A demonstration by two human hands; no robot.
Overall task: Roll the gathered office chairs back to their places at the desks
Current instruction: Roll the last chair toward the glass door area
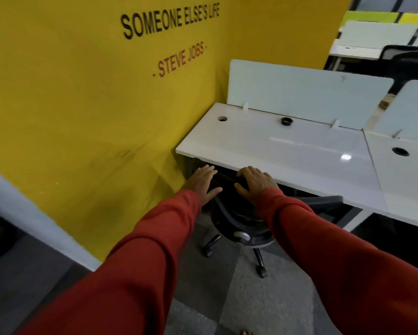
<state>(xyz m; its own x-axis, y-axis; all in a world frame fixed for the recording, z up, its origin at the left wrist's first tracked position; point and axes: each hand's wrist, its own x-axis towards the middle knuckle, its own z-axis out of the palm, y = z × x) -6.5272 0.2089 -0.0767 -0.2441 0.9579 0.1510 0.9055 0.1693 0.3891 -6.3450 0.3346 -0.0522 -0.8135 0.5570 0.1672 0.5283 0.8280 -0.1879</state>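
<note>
A black office chair (237, 221) stands tucked under the front edge of a white desk (275, 141), its backrest toward me and its wheeled base on the carpet. My left hand (203, 182) lies flat with straight fingers on the top left of the backrest. My right hand (256, 182) rests on the top right of the backrest, its fingers curled over the edge. The seat is mostly hidden under the desk and behind my red sleeves.
A yellow wall (82, 105) with black lettering stands close on the left of the desk. A white divider panel (299, 93) rises at the desk's back. A second white desk (406, 170) adjoins on the right. Another black chair (411, 59) stands farther back. Grey carpet (251, 298) covers the floor.
</note>
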